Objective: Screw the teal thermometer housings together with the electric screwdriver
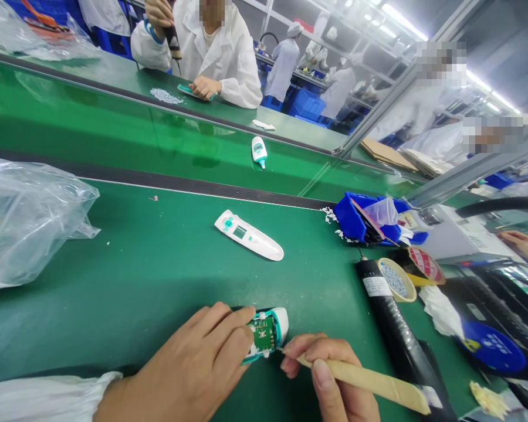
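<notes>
My left hand [193, 360] is closed over an opened thermometer housing [282, 327], white with teal trim, pressing it to the green bench. A green circuit board [263, 334] shows inside it; the rest lies hidden under my fingers. In my right hand [334, 375] is a slim tool with a flat tan handle [378, 384], pinched between thumb and fingers. Its thin tip is at the housing's right edge; I cannot tell whether it touches. Beyond my hands lies a white thermometer cover [249, 235] with a small display window and teal buttons.
A black electric screwdriver [396, 328] lies at right beside a bowl of small screws [393, 280]. Behind them stands a blue bin [352, 220]. Clear plastic bags [35, 217] sit at left. Another thermometer [259, 152] rests on the green belt; a co-worker [215, 53] sits across.
</notes>
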A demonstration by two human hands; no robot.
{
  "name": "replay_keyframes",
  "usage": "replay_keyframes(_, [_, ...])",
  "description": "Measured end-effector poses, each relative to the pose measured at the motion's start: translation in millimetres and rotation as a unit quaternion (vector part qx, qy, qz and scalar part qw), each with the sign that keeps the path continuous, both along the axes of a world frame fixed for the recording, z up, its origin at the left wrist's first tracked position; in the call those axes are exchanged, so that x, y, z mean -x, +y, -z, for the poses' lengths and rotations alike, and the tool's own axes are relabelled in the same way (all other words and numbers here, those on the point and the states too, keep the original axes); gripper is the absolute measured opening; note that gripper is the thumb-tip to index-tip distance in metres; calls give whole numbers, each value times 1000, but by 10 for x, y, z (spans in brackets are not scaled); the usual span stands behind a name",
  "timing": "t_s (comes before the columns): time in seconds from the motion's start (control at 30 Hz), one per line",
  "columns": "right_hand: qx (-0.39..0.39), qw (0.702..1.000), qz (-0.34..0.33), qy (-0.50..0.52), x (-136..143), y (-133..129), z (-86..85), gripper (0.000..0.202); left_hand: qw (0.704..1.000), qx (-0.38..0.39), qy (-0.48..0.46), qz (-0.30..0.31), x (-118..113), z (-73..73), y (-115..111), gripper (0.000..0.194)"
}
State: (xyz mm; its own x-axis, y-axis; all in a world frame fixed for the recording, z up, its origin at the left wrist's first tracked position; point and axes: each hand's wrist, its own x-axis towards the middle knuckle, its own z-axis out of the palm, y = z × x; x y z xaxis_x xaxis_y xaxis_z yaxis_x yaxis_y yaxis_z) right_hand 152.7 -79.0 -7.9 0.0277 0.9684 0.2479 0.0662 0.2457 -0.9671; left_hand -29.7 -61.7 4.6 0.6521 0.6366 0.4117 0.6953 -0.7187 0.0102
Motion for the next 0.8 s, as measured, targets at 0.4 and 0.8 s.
replay_keyframes(0.4, [-23,998,-37,-34,-64,18,34,15,999,-31,25,20,-2,-52,29,50])
replay_keyframes(0.8, [-17,998,-46,-49,-47,23,48,16,999,-36,30,20,4,-71,9,55])
